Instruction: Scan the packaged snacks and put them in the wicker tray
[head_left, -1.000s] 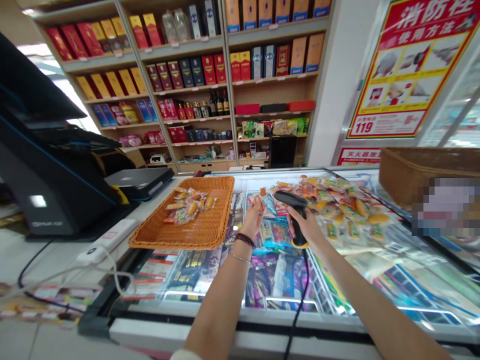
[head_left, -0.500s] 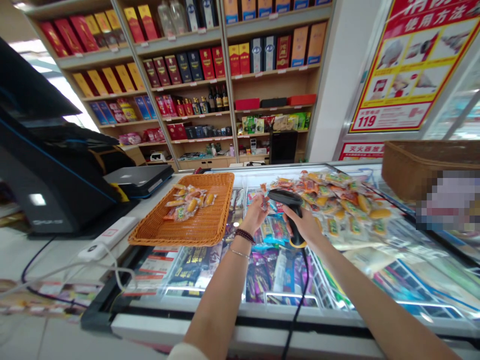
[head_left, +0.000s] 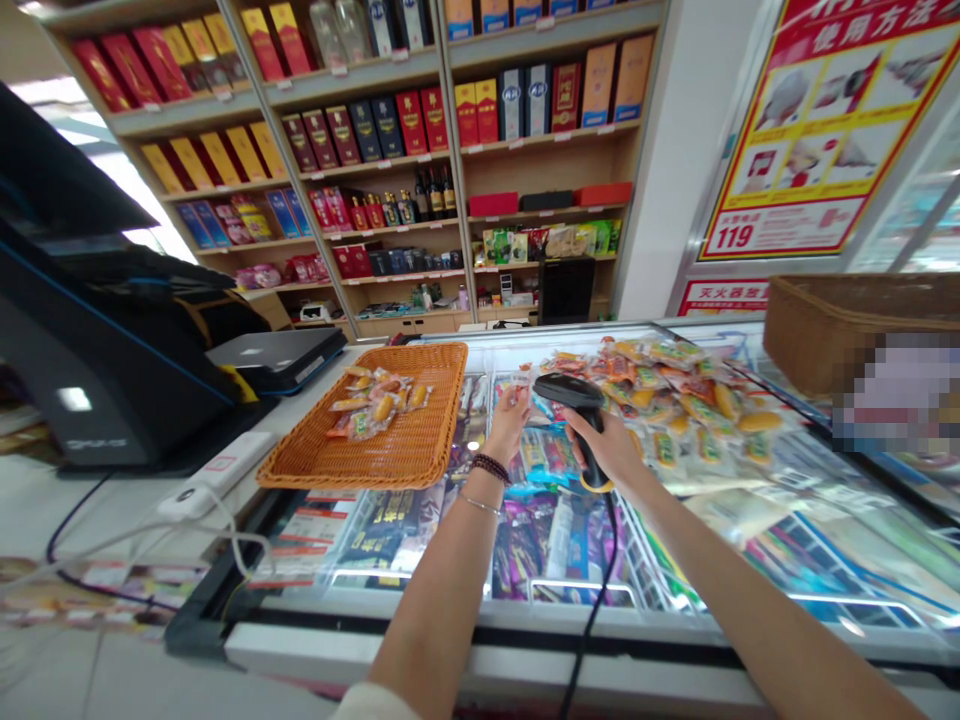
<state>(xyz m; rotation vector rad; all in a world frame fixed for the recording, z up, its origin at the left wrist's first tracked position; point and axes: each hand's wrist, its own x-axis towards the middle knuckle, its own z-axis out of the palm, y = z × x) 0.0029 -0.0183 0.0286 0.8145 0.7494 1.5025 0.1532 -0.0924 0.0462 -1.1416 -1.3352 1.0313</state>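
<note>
A black handheld scanner [head_left: 574, 395] with a cable hanging down is gripped in my right hand [head_left: 609, 448], its head pointing left. Just left of it, my left hand [head_left: 510, 422] pinches a small clear-wrapped snack packet [head_left: 523, 378] close to the scanner's head. Both hands are above the glass-topped freezer [head_left: 352, 640]. To the left, an orange woven basket [head_left: 300, 468] holds several wrapped snacks [head_left: 382, 405]. A pile of similar wrapped snacks [head_left: 679, 400] lies on the glass to the right of the scanner.
A dark checkout terminal [head_left: 112, 370], a flat scale [head_left: 277, 355] and a white power strip [head_left: 217, 475] with cables occupy the left counter. A brown basket [head_left: 810, 335] stands at the right. Shelves [head_left: 375, 170] of boxes and bottles rise behind.
The packet in my left hand now stands more upright, facing the scanner. My left hand has shifted very slightly; my right hand keeps the scanner in nearly the same place.
</note>
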